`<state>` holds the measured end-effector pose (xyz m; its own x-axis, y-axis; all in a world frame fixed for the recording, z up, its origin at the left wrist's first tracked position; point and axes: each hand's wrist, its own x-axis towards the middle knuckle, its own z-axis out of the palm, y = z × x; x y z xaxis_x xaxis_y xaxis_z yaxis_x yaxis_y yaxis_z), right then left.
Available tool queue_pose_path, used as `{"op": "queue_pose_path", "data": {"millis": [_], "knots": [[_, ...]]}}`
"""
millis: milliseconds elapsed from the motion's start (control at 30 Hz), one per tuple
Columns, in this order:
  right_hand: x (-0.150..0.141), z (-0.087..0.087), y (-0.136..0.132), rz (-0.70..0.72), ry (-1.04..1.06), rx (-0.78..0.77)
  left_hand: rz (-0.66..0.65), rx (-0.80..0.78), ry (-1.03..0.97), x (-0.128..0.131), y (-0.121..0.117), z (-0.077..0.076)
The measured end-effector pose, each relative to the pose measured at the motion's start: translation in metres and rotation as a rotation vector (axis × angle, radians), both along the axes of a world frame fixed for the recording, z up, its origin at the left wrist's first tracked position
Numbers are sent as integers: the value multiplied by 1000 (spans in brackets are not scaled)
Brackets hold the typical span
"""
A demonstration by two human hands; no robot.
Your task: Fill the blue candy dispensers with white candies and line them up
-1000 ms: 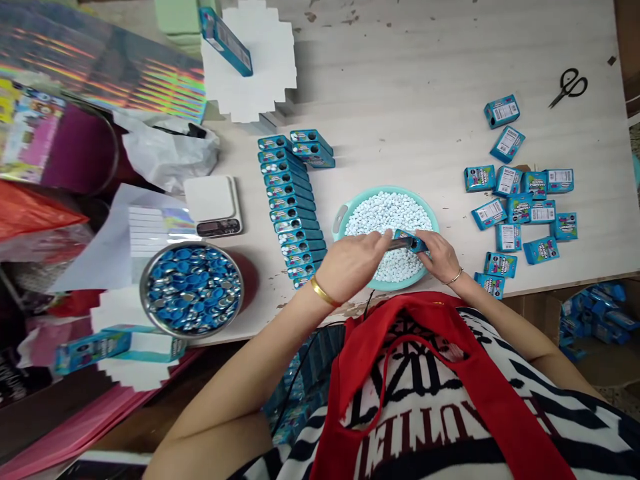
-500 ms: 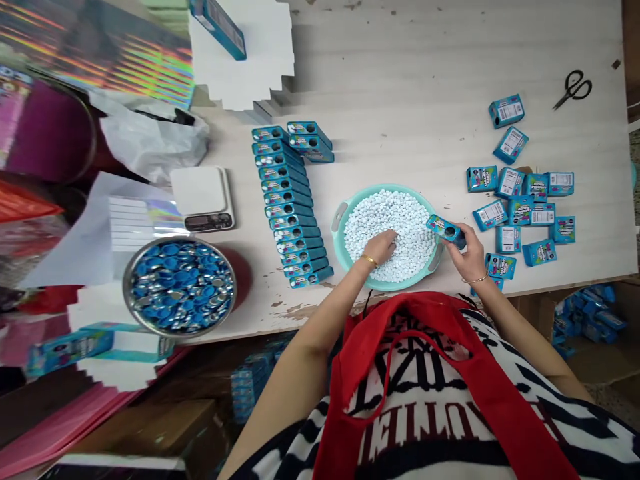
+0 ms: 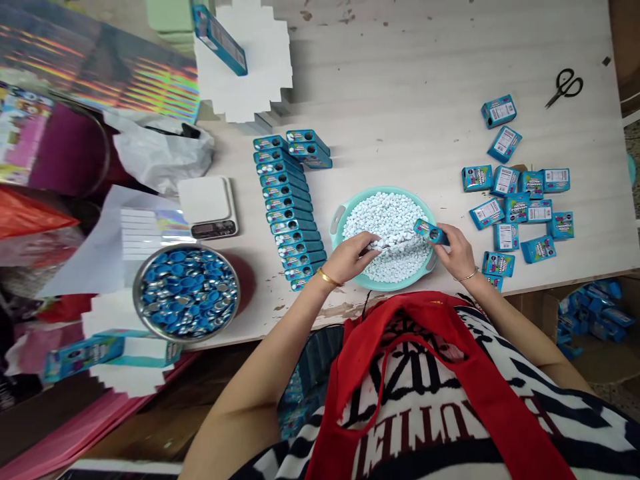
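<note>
A mint-green plastic basin [image 3: 336, 235] with side handles holds a mass of small white candies [image 3: 395, 207]. At its left side my left hand [image 3: 351, 259] is closed, thumb and fingers pinched together. White candies show at the fingertips; the thing in the grip is mostly hidden. My right hand [image 3: 456, 252] grips a small blue candy box [image 3: 430, 231] over the basin's right side. The box is tilted toward the candies, and a dark round opening shows on its narrow face.
Filled blue boxes [image 3: 293, 207] stand in rows left of the basin. More boxes [image 3: 516, 208] lie scattered at right, near black scissors [image 3: 565, 87]. Leftward are a metal pot [image 3: 187, 293] of blue-and-silver caps, a white scale [image 3: 207, 203] and stacked white card [image 3: 245, 60].
My left hand has drawn back leftward out of the middle of the candies, leaving a furrow. My right hand has brought the box slightly left, farther over the basin. The view has shifted a little.
</note>
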<state>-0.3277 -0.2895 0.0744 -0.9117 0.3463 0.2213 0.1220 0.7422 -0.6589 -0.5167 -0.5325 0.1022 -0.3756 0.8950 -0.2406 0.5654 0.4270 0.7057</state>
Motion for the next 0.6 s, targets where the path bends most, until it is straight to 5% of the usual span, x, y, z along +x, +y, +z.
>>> {"op": "queue_pose_path", "data": {"millis": [133,400,500,600], "knots": [[-11,-3,-13,125,-29,13,-141,-68,130,-4,11,42],[-19,-7,-30,213,13,9,-289,-487,478,17,52,117],[-20,-8,-31,212,19,-7,-320,-493,543,28,61,133],[-19,-7,-29,206,19,-32,-327,-421,580,27,57,129]]}}
